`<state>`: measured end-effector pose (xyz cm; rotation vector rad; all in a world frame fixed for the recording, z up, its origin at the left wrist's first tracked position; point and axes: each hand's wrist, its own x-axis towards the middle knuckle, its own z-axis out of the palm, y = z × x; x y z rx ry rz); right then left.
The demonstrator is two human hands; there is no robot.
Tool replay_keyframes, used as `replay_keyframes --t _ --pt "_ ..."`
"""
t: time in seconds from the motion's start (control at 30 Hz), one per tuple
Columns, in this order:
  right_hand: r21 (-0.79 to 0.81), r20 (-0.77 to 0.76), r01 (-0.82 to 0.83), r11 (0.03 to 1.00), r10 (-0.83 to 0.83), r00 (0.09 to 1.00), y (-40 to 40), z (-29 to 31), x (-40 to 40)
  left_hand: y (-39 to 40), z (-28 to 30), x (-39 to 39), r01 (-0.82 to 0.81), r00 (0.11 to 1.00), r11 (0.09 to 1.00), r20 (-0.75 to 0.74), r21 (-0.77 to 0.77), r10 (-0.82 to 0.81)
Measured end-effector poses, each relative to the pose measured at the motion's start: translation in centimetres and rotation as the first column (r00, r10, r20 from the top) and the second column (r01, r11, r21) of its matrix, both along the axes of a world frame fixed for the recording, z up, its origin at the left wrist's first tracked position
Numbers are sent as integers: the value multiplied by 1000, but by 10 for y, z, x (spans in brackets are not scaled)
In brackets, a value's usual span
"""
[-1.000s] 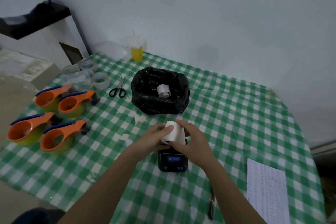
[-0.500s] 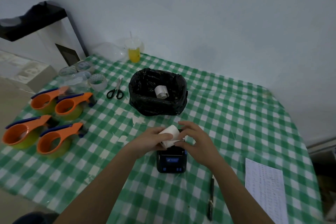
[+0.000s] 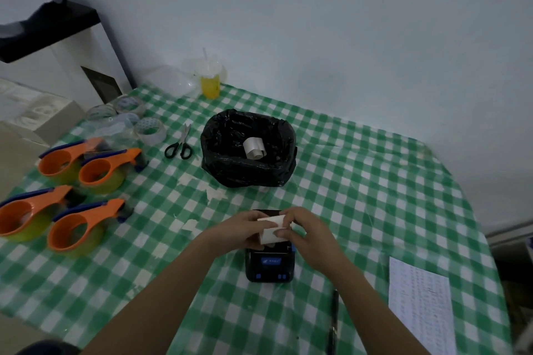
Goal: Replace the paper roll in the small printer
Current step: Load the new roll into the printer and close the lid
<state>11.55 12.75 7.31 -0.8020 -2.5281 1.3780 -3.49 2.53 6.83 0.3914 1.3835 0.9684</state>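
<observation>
A small black printer (image 3: 270, 266) with a blue screen sits on the green checked tablecloth (image 3: 360, 196), its back part hidden behind my hands. Just above it I hold a white paper roll (image 3: 272, 230). My left hand (image 3: 240, 229) grips the roll's left side. My right hand (image 3: 305, 235) pinches its right side and loose end with thumb and fingers. A used paper roll (image 3: 254, 147) lies inside the black bag-lined bin (image 3: 219, 153) behind the printer.
Several orange tape dispensers (image 3: 72, 199) lie at the left, with clear tape rolls (image 3: 150, 130) and scissors (image 3: 180, 143) behind them. A yellow drink cup (image 3: 210, 82) stands by the wall. A pen (image 3: 334, 323) and a printed sheet (image 3: 419, 305) lie at the right front.
Both hands have lowered the white roll toward the printer. A strip of paper now hangs off the roll, and the right fingers have shifted onto its front.
</observation>
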Motion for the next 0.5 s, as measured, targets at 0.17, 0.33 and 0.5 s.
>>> replay_keyframes --t 0.17,0.33,0.5 --pt "-326 -73 181 928 -215 974 5 -11 4 0 -7 1 -16 989 999 149 34 11" --pt "-542 -107 229 809 -337 935 7 -13 5 1 -16 5 -69 974 993 223 92 47" --pt "-507 -157 239 828 -362 919 8 -11 1 7 -16 6 -192 922 972 364 132 133"
